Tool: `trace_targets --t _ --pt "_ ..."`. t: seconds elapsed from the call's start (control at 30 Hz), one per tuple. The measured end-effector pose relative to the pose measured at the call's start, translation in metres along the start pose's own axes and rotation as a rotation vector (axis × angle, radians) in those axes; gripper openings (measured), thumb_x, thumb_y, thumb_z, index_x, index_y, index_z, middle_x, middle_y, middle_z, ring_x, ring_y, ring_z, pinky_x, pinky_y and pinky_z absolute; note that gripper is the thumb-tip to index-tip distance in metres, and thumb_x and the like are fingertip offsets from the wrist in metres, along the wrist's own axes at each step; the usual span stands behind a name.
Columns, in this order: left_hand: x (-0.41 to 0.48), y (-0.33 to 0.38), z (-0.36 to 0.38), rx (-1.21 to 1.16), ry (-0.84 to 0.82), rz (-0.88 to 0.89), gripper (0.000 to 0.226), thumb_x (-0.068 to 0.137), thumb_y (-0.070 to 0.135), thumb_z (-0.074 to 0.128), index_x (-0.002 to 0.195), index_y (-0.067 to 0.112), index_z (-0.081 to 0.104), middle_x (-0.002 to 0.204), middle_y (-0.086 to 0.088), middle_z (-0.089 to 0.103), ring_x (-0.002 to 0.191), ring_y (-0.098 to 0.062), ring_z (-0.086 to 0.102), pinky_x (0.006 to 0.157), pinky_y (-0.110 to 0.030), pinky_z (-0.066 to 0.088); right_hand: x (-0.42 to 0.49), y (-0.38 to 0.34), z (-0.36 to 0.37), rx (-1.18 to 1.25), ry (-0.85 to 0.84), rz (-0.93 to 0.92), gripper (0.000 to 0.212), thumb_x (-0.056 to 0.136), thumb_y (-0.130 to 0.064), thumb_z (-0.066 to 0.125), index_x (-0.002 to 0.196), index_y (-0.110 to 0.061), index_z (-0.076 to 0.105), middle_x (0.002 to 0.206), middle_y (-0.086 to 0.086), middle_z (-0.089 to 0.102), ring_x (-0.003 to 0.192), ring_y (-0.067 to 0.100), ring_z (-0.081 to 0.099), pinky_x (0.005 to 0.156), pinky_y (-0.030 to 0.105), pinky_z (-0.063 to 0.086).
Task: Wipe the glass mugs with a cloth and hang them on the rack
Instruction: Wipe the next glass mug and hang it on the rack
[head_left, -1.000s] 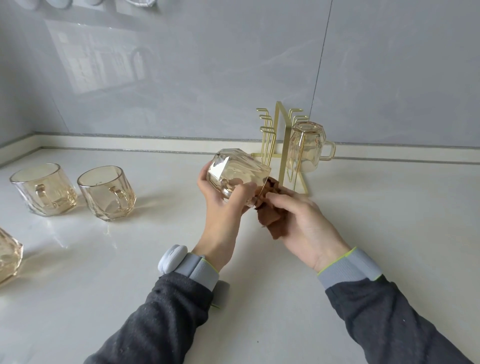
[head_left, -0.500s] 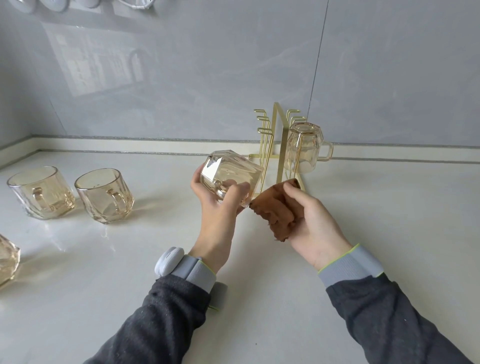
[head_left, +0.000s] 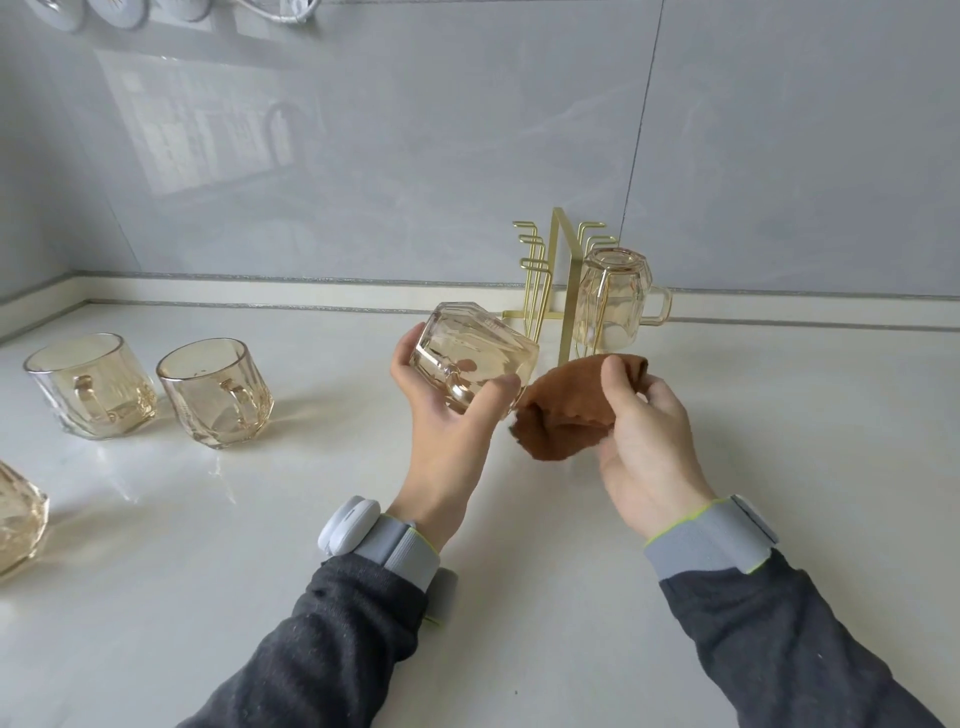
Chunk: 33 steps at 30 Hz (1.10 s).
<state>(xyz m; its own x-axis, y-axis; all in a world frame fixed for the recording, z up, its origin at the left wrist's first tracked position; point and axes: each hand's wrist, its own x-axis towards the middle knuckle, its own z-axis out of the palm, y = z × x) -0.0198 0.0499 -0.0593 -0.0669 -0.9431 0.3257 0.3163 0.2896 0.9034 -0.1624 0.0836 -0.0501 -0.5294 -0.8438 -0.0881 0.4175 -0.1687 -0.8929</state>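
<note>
Behind tilted mug: rack (one mug hung); left, two mugs.

Dark sleeves and grey wristbands are worn.

Charcoal knit sleeves are seen on both arms. Grey bands edged in yellow-green are strapped at both wrists; a rounded white device is fixed to the left band.

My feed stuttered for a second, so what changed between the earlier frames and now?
The right hand drew the brown cloth out of the mug's mouth and away to the right. The left hand kept its grip on the tilted mug. Unchanged: one mug on the rack and the three mugs standing at the left.
</note>
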Motion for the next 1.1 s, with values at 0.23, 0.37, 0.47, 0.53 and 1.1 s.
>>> trace_targets --t 0.23,0.37,0.47,0.53,1.1 --pt "-0.003 0.002 0.002 -0.009 -0.021 0.031 0.081 0.076 0.018 0.07 0.142 0.031 0.026 0.11 0.001 0.056 0.088 -0.004 0.066 0.079 -0.021 0.055 -0.012 -0.002 0.005 0.005 -0.443 0.024 0.038 0.081 -0.004 0.069 0.112 0.016 0.062 0.101 0.031 0.067 0.08 0.037 0.064 0.071 0.041 0.049" --pt "-0.003 0.001 0.001 0.0 -0.064 0.035 0.088 0.072 0.023 0.075 0.143 0.029 0.025 0.102 0.002 0.068 0.088 -0.006 0.068 0.076 -0.029 0.059 -0.01 0.0 0.004 -0.064 -0.431 -0.056 0.033 0.088 0.008 0.057 0.12 0.012 0.062 0.107 0.034 0.069 0.083 0.034 0.068 0.079 0.042 0.043" --pt "-0.003 0.001 0.0 -0.01 -0.093 0.017 0.081 0.076 0.018 0.071 0.142 0.029 0.025 0.088 0.018 0.073 0.09 -0.006 0.068 0.083 -0.033 0.059 -0.008 0.0 0.004 -0.011 -0.523 0.001 0.04 0.088 0.005 0.052 0.126 0.008 0.062 0.125 0.034 0.063 0.104 0.04 0.064 0.094 0.049 0.042" --pt "-0.004 0.0 -0.001 -0.009 -0.119 -0.007 0.082 0.075 0.022 0.073 0.141 0.032 0.027 0.095 0.016 0.073 0.095 -0.008 0.068 0.086 -0.032 0.058 -0.009 -0.002 0.004 0.059 -0.56 0.056 0.046 0.083 0.001 0.053 0.128 0.006 0.062 0.128 0.031 0.063 0.105 0.035 0.064 0.092 0.04 0.046" --pt "-0.007 -0.002 -0.002 -0.018 -0.326 -0.078 0.085 0.067 0.031 0.072 0.143 0.029 0.032 0.139 -0.023 0.052 0.109 -0.024 0.058 0.089 -0.045 0.048 -0.016 -0.002 0.005 0.346 -0.913 0.145 0.06 0.07 -0.009 0.078 0.129 -0.006 0.067 0.126 0.017 0.067 0.111 0.028 0.066 0.091 0.029 0.051"
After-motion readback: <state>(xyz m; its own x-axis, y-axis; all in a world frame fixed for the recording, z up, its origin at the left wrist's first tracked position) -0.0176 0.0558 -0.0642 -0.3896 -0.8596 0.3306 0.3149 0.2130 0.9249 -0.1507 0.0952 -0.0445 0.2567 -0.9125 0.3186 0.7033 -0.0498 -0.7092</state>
